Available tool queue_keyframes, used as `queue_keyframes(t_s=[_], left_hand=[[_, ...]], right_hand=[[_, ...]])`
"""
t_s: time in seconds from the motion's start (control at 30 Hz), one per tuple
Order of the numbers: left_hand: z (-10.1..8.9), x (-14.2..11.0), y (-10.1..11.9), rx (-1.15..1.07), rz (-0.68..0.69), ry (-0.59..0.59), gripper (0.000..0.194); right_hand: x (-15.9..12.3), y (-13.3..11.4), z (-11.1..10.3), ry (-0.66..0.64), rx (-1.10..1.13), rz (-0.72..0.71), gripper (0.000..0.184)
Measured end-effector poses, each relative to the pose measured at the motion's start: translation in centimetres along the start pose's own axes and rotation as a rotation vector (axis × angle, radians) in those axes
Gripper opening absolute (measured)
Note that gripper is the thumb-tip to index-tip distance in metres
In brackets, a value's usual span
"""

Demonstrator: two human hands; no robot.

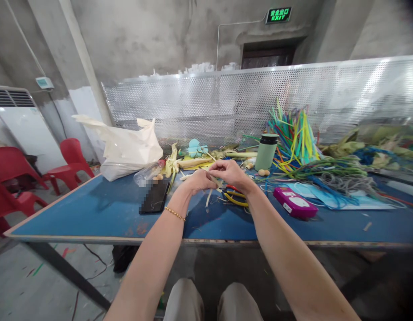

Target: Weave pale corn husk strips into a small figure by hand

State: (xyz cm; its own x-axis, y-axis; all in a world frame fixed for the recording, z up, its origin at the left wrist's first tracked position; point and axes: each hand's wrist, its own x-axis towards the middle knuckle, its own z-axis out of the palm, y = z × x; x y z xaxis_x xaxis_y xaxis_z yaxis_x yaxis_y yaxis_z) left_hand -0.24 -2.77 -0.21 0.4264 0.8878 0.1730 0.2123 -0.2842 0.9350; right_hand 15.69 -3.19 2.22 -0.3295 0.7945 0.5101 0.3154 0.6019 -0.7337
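Both my hands meet above the blue table (92,209), just past its near edge. My left hand (200,180) is closed in a pinch on a thin pale strip (210,196) that hangs down from my fingers. Fingers curled, my right hand (230,171) is closed on the same strip from above. A gold bracelet (174,213) sits on my left wrist. Yellow-handled pliers (235,197) lie on the table right under my right wrist. A black phone (155,196) lies flat to the left of my hands.
A green bottle with a black lid (266,151) stands behind my hands. Coloured sticks and wires (296,133) pile up to the right, with a magenta box (295,202) nearer. A white plastic bag (126,145) sits at the left, with red chairs (69,162) beyond. Perforated metal panel (226,102) at the back.
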Motion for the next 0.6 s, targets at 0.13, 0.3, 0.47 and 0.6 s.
queue_keyframes(t_s=[0.13,0.3,0.47,0.6], left_hand=[[0.8,0.0,0.2,-0.067,-0.011,-0.034,0.021],[1.1,0.1,0.0,-0.059,-0.01,-0.064,0.019],[0.5,0.3,-0.1,-0.152,0.013,-0.052,0.018],[-0.5,1.0,-0.2,-0.301,0.005,0.123,0.016]], right_hand=[[0.3,0.2,0.4,0.024,0.032,-0.011,0.019],[0.5,0.3,0.9,0.099,0.041,-0.067,0.022],[0.6,0.4,0.5,0.087,-0.042,-0.067,0.024],[0.8,1.2,-1.4,0.466,-0.306,-0.017,0.028]])
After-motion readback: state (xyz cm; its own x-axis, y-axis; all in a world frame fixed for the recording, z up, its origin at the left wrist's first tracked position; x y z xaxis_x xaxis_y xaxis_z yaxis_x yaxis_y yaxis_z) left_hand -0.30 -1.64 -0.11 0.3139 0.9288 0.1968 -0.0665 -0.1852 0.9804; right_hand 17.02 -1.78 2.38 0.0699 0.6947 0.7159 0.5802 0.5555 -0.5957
